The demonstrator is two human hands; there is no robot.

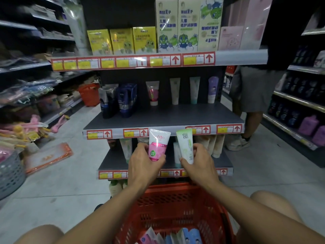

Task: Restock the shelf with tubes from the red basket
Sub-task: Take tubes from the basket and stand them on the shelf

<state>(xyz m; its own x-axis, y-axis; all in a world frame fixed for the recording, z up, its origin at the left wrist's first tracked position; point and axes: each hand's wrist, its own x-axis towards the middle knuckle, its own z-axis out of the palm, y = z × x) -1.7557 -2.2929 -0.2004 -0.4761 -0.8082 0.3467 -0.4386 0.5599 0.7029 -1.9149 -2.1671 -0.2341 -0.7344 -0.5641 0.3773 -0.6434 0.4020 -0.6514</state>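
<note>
The person's left hand [144, 160] grips a pink tube [158, 145] by its lower end, thumb on one side & fingers curled round the other, so the label faces up and out, prob. to check which row it belongs to. The right hand [198, 161] holds a white-green tube [186, 147] the same way, pinched low, crimped end up. Both tubes sit just above the fingertips, side by side but apart, in front of the price strip of the middle shelf [165, 115], which is mostly bare toward the front. At the back of that shelf, well beyond the fingers, stand single tubes: a pink-capped tube [153, 93] looks like the match for the left one, and a pale green tube [194, 92] for the right, though that's a guess from colour. The red basket [175, 208] sits below the wrists, between the knees, w/ more tubes [175, 236] lying in its near end. Holding one per hand likely saves a trip; each should go in front of its match.
</note>
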